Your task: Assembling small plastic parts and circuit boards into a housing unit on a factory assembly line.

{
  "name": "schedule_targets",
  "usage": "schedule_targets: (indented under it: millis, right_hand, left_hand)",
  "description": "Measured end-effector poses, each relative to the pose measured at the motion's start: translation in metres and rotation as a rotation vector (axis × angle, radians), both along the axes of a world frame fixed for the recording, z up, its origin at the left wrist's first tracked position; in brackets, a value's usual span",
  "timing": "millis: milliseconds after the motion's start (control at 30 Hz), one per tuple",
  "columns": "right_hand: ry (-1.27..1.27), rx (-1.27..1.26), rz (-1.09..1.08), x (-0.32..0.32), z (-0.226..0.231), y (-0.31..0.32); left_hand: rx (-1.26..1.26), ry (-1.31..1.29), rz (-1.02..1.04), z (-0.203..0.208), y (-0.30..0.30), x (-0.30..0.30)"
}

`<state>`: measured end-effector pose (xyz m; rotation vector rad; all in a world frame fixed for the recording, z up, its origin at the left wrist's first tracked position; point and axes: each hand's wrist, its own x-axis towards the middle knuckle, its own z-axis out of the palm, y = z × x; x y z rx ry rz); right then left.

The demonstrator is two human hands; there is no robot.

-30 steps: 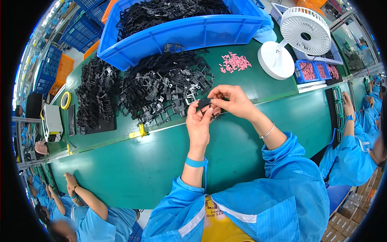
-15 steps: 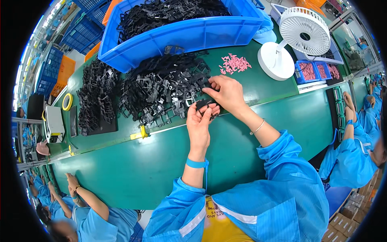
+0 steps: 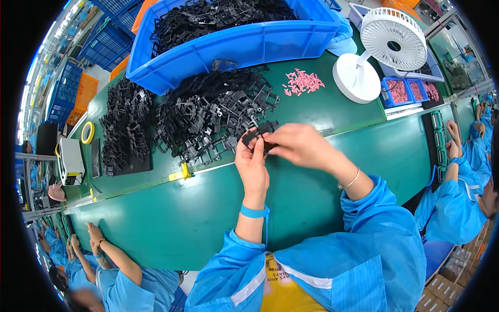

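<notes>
Pulling back from the black heap (image 3: 210, 114) since half a second ago, the right hand (image 3: 304, 145) is now meeting the left hand (image 3: 252, 169) in front of the large blue bin (image 3: 234, 51). Both hands are working close together: the left is pinching a black plastic part (image 3: 251, 137), and the right's fingertips are touching it; whether they are gripping, I cannot tell. That part is sitting in front of the bin, with the heap lying between. Pink pieces (image 3: 303, 82) are lying just off the bin's front right side. Right of the bin, a white fan (image 3: 393, 36) is carrying a tiny hub mark, too small to make out. Well in front of the bin, a yellow shirt (image 3: 278, 291) is showing dark printed lettering, upside down from this view.
</notes>
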<state>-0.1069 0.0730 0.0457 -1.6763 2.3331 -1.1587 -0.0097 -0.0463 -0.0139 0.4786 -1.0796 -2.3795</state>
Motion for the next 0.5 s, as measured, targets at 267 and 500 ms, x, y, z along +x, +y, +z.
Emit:
schedule_targets:
  millis: [267,500]
  right_hand:
    - [0.262,0.030,-0.393,-0.098,-0.028,0.032]
    - [0.411,0.139,-0.437,-0.097,-0.030,0.023]
  left_hand:
    - [0.070,-0.070,-0.099,0.007,0.005,-0.001]
    - [0.029,-0.064,-0.103,0.006,0.003,-0.001]
